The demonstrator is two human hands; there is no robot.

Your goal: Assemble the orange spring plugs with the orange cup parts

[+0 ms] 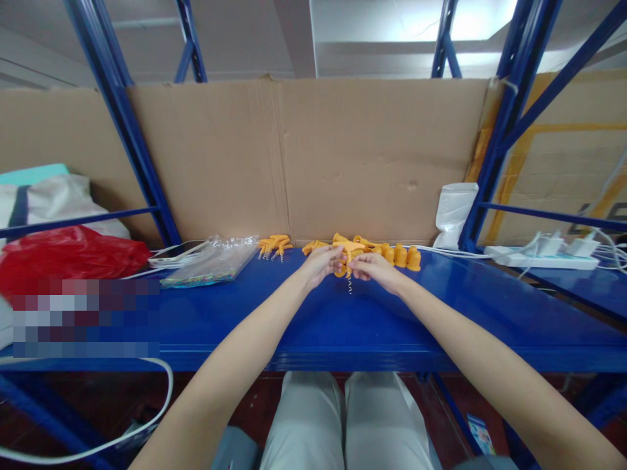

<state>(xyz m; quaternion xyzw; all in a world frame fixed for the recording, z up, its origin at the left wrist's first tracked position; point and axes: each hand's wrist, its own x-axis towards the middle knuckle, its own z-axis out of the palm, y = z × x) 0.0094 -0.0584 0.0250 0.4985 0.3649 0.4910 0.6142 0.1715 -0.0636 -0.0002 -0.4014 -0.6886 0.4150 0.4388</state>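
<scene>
An orange corkscrew [349, 247] with a T-shaped handle and a metal spiral pointing down is held above the blue shelf top [313, 313]. My left hand [321, 266] pinches it from the left, and my right hand [376, 269] closes on it from the right; the fingers partly cover its shaft. Behind and beside my hands lie more orange plastic parts, partly hidden. A row of orange cup-shaped pieces [400, 256] stands just right of my right hand. Several orange corkscrews [275, 245] lie in a group to the left, near the cardboard.
A clear plastic packet [215, 262] and a red bag [73, 258] lie on the left. At the back stands a cardboard wall [313, 156]. A white pouch [453, 212] leans by the right post, and a power strip [543, 256] with cables lies farther right.
</scene>
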